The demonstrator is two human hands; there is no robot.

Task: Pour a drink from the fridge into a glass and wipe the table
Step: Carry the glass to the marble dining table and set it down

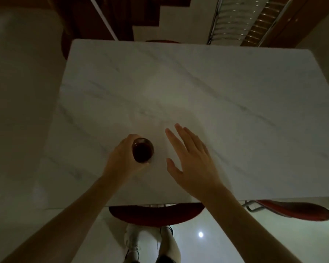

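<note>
A white marble-patterned table with faint grey veins fills the middle of the frame, smooth and matte. Left of centre stands a round glass of dark red-brown drink. The left hand wraps it — fingers curled round its far side, thumb at the near rim. The right hand hovers just beside it, flat, fingers loosely spread, holding nothing. A red stool shows at the lower edge.

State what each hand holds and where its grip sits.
The left hand wraps its grip around the side of the glass of dark drink. The right hand holds nothing, open above the table.
</note>
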